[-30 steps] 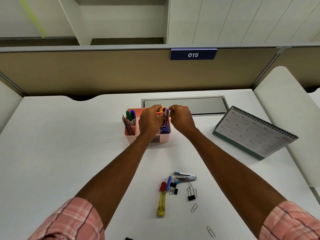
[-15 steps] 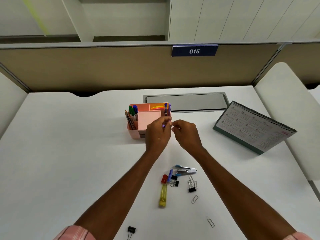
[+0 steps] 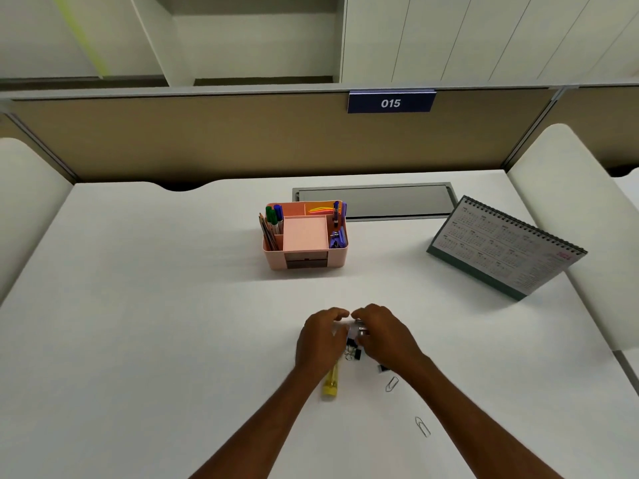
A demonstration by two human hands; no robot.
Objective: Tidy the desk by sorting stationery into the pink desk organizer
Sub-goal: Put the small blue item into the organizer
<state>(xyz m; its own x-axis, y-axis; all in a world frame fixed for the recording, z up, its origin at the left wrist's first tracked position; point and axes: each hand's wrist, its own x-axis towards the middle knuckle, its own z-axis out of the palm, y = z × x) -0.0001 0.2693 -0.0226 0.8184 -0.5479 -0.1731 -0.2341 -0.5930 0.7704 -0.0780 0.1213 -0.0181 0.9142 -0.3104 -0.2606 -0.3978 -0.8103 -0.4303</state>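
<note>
The pink desk organizer (image 3: 337, 255) stands mid-desk, holding green and blue markers (image 3: 273, 216), pencils (image 3: 268, 234), purple pens (image 3: 337, 211) and a pink note pad. Nearer me, both hands hover over a small pile of stationery. My right hand (image 3: 385, 337) curls its fingertips on a small silver stapler (image 3: 361, 329). My left hand (image 3: 320, 340) is curled over the pile's left side, and what it touches is hidden. A yellow screwdriver (image 3: 331, 383) pokes out under it. Black binder clips (image 3: 354, 353) lie between the hands.
Two paper clips (image 3: 391, 383) (image 3: 422, 426) lie loose on the white desk to the right of my forearms. A desk calendar (image 3: 505, 247) stands at the right. A grey cable hatch (image 3: 373, 202) sits behind the organizer, with a tan partition beyond.
Both hands have pulled back from the organizer to the pile near me. The purple pens now stand in the organizer's right rear slot.
</note>
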